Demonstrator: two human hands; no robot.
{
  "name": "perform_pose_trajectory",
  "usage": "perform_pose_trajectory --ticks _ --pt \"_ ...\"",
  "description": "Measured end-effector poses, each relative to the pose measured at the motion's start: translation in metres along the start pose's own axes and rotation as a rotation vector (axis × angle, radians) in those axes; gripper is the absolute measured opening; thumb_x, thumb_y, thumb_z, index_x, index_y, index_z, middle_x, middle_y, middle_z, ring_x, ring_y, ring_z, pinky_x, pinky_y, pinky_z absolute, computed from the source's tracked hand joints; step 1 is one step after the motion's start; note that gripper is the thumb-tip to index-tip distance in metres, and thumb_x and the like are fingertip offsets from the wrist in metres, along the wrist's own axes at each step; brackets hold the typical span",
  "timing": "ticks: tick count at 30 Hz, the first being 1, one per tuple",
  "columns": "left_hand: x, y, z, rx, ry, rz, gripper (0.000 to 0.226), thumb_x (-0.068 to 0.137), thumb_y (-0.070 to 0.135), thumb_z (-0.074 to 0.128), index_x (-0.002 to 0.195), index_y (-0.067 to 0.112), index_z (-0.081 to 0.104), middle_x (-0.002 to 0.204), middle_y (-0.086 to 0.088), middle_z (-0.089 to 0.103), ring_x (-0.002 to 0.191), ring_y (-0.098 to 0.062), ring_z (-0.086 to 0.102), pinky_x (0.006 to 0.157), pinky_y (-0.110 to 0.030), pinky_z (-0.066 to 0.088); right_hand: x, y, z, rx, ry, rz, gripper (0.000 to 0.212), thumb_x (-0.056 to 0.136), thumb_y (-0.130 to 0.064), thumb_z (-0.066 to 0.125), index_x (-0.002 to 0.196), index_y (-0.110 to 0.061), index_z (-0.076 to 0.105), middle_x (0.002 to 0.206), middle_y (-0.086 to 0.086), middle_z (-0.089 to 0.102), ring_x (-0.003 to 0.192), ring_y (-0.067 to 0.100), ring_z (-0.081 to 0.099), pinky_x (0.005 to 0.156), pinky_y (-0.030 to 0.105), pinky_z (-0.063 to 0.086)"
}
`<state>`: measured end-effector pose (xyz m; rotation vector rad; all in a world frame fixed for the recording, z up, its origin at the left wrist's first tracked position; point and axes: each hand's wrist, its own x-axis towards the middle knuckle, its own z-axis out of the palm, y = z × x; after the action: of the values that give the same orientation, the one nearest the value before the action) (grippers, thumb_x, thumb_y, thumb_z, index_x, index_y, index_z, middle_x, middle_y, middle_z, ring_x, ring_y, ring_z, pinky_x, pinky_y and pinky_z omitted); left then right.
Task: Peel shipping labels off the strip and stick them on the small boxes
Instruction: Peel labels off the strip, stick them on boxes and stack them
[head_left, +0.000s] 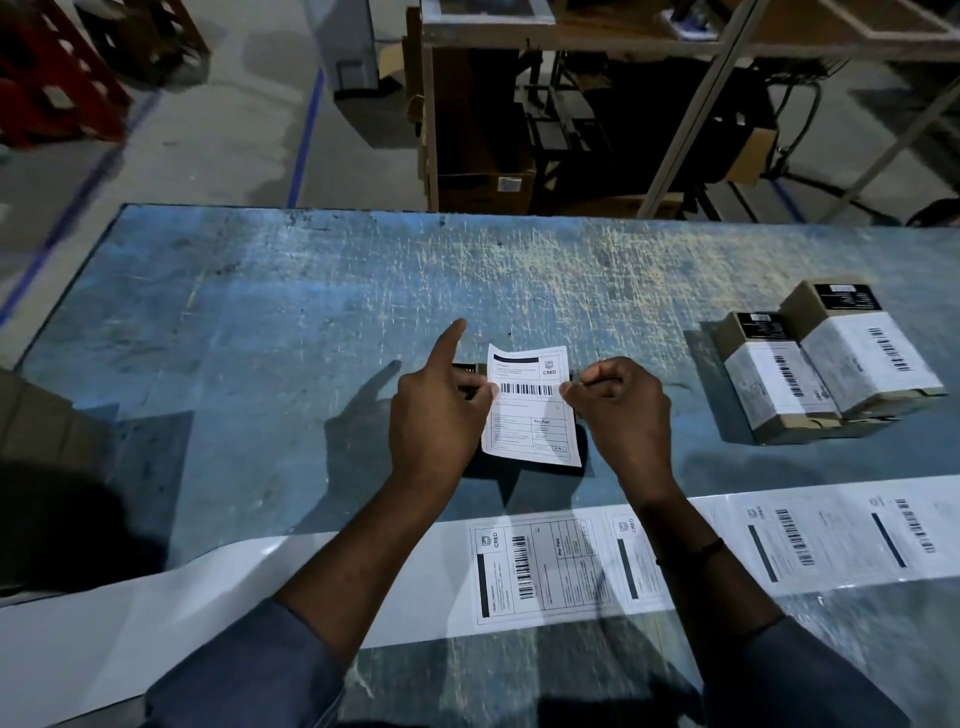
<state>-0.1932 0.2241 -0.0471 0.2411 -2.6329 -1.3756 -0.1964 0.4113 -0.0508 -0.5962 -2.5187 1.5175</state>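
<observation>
A white shipping label (530, 408) with a barcode is stretched between my two hands over a small dark box (470, 370), which is almost wholly hidden beneath it. My left hand (441, 410) pinches the label's left edge, index finger pointing up. My right hand (621, 410) pinches its right edge with curled fingers. The label strip (540, 569) lies across the near side of the table, with several printed labels on it and bare backing on its left part. Two small labelled boxes (826, 364) stand side by side at the right.
The worn blue table (291, 312) ends at a far edge with a floor beyond. A brown carton corner (31, 415) sits at the table's left. Shelving and cartons (483, 156) stand behind the table.
</observation>
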Motion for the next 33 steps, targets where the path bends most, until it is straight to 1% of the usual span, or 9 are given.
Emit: perform_pose_trajectory --ticks 3,6,11,15,20,25,28,31,33 --pt "-0.0012 -0.0011 0.0017 0.006 0.002 0.004 0.081 0.086 0.021 0.083 0.155 0.034 0.043 0.097 0.014 0.079 0.084 0.002 0.071 0.074 -0.019 0.054 0.0003 0.0005 -0.0003 0.0 0.003 0.003 0.02 0.078 -0.019 0.085 0.077 -0.021 0.065 0.072 -0.004 0.072 0.065 0.007 0.067 0.065 0.022 0.049" --pt "-0.0013 -0.0026 0.0029 -0.01 0.0 0.007 0.081 0.086 0.019 0.082 0.155 0.034 0.042 0.096 0.015 0.079 0.084 0.002 0.072 0.078 -0.025 0.059 -0.0001 0.0005 -0.0002 0.006 0.003 0.002 0.02 0.078 -0.018 0.085 0.078 -0.019 0.066 0.07 -0.006 0.071 0.062 0.003 0.065 0.064 0.02 0.048" --pt "-0.0017 -0.0008 0.0046 0.013 0.024 -0.007 0.08 0.088 0.02 0.079 0.156 0.035 0.041 0.098 0.013 0.079 0.085 -0.002 0.072 0.077 -0.022 0.055 -0.0012 0.0007 0.0006 0.004 0.012 -0.007 0.018 0.079 -0.017 0.084 0.079 -0.017 0.067 0.07 -0.003 0.071 0.058 -0.001 0.061 0.057 0.008 0.043" --pt "-0.003 -0.0025 0.004 0.042 0.031 0.008 0.08 0.089 0.02 0.077 0.157 0.036 0.038 0.098 0.011 0.079 0.084 -0.005 0.073 0.077 -0.029 0.06 -0.0022 0.0017 0.0016 0.0 0.02 -0.017 0.017 0.08 -0.018 0.084 0.079 -0.016 0.067 0.067 -0.006 0.07 0.056 -0.002 0.061 0.056 0.008 0.042" --pt "-0.0028 -0.0026 0.004 0.046 0.04 0.016 0.082 0.088 0.019 0.078 0.158 0.035 0.038 0.097 0.009 0.079 0.084 -0.007 0.074 0.078 -0.033 0.062 -0.0022 0.0016 0.0017 -0.035 0.02 -0.035 0.015 0.08 -0.02 0.083 0.079 -0.016 0.069 0.068 -0.007 0.071 0.061 -0.001 0.064 0.056 0.007 0.041" --pt "-0.0015 -0.0035 0.0057 0.07 0.035 0.013 0.082 0.088 0.021 0.079 0.157 0.037 0.038 0.1 0.011 0.079 0.085 -0.007 0.074 0.079 -0.036 0.063 -0.0029 0.0013 0.0025 -0.045 0.024 -0.024 0.015 0.081 -0.021 0.083 0.079 -0.018 0.068 0.068 -0.007 0.071 0.063 0.003 0.067 0.06 0.015 0.046" --pt "-0.0006 -0.0039 0.0055 0.077 0.03 0.017 0.079 0.087 0.021 0.08 0.155 0.035 0.042 0.1 0.011 0.078 0.085 -0.006 0.073 0.081 -0.034 0.062 -0.0034 0.0016 0.0039 -0.064 0.031 -0.034 0.015 0.08 -0.022 0.082 0.078 -0.019 0.068 0.067 -0.008 0.07 0.063 0.002 0.067 0.06 0.016 0.046" --pt "0.0004 -0.0035 0.0039 0.089 0.033 0.034 0.076 0.085 0.019 0.081 0.153 0.031 0.048 0.098 0.011 0.077 0.084 -0.005 0.071 0.078 -0.024 0.054 -0.0051 0.0002 0.0056 -0.098 0.038 -0.062 0.013 0.08 -0.02 0.08 0.079 -0.018 0.067 0.067 -0.011 0.068 0.064 -0.005 0.063 0.055 0.006 0.04" --pt "0.0015 -0.0037 0.0035 0.092 0.035 0.044 0.07 0.084 0.017 0.08 0.149 0.03 0.054 0.095 0.011 0.077 0.082 -0.005 0.071 0.077 -0.024 0.055 -0.0064 -0.0007 0.0074 -0.114 0.04 -0.089 0.013 0.081 -0.019 0.08 0.08 -0.017 0.066 0.067 -0.012 0.066 0.065 -0.008 0.062 0.055 0.004 0.039"
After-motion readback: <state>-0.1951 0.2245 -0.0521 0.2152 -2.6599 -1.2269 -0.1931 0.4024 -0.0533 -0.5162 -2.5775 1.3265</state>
